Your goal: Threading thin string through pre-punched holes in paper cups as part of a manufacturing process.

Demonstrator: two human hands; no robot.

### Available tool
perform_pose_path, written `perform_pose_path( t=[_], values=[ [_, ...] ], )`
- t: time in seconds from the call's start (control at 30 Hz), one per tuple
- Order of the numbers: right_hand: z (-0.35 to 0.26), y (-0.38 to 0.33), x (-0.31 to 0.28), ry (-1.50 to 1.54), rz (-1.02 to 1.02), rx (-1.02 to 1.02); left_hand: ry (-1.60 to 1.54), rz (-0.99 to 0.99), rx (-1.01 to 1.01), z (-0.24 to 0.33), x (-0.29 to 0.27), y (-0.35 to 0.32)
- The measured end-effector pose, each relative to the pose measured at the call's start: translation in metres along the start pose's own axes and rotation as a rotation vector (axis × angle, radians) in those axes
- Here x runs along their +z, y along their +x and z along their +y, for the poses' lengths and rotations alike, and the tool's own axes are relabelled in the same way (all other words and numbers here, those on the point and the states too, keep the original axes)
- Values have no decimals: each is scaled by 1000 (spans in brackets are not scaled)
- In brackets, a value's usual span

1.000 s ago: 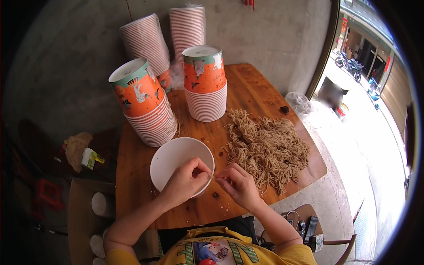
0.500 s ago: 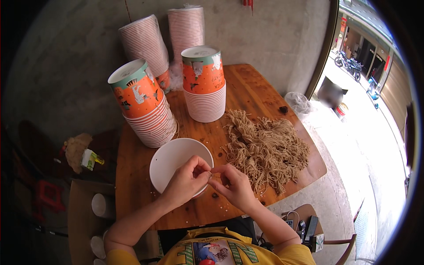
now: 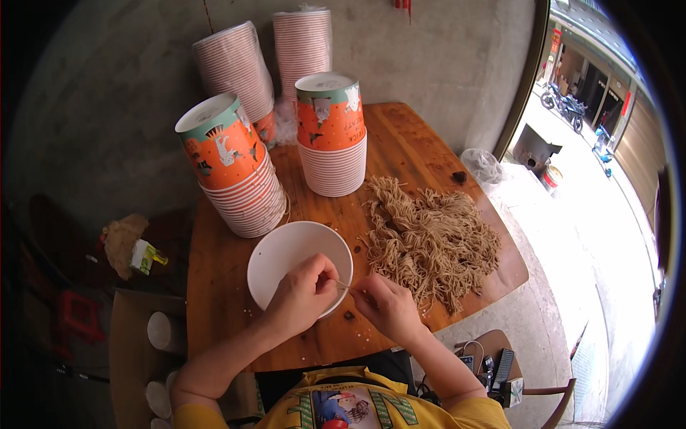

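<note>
A white paper bucket (image 3: pixel 275 250) stands mouth up near the front of the table, its inside showing. Over its near right rim, my left hand (image 3: pixel 304 289) is closed, thumb and fingers pinching a thin pale string (image 3: pixel 344 285). Just to the right, my right hand (image 3: pixel 389 304) pinches the same string, leaving a short taut stretch between the two hands. Whether the string is joined to the bucket is hidden behind my fingers. Right of the hands lies a heap of tan strings (image 3: pixel 436 243).
An orange-and-green bucket stack (image 3: pixel 229 157) stands upside down at the left, string hanging on its side. Another stack (image 3: pixel 331 132) is beside it, with plastic-wrapped stacks (image 3: pixel 304 50) behind. A cardboard box (image 3: pixel 136 343) holds white buckets at lower left; a stool (image 3: pixel 493 350) carries small items.
My hands have drawn slightly apart, and the string between them now shows stretched. The white bucket has shifted a little to the right.
</note>
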State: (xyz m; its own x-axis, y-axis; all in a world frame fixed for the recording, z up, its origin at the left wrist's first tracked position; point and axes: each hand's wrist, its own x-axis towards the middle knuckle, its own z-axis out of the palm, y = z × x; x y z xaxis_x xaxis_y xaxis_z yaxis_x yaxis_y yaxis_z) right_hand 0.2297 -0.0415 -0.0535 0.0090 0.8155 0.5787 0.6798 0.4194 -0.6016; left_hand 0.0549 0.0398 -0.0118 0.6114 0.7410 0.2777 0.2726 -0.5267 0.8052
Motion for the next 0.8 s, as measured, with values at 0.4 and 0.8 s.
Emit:
perform_pose_path(
  t=[0.4, 0.8],
  values=[
    [-6, 2, -44, 39, -100, 147, 257, -140, -54, 20, -11, -22],
    [-18, 52, -14, 83, -289, 127, 648, -159, 490, -3, -44, -44]
  ],
)
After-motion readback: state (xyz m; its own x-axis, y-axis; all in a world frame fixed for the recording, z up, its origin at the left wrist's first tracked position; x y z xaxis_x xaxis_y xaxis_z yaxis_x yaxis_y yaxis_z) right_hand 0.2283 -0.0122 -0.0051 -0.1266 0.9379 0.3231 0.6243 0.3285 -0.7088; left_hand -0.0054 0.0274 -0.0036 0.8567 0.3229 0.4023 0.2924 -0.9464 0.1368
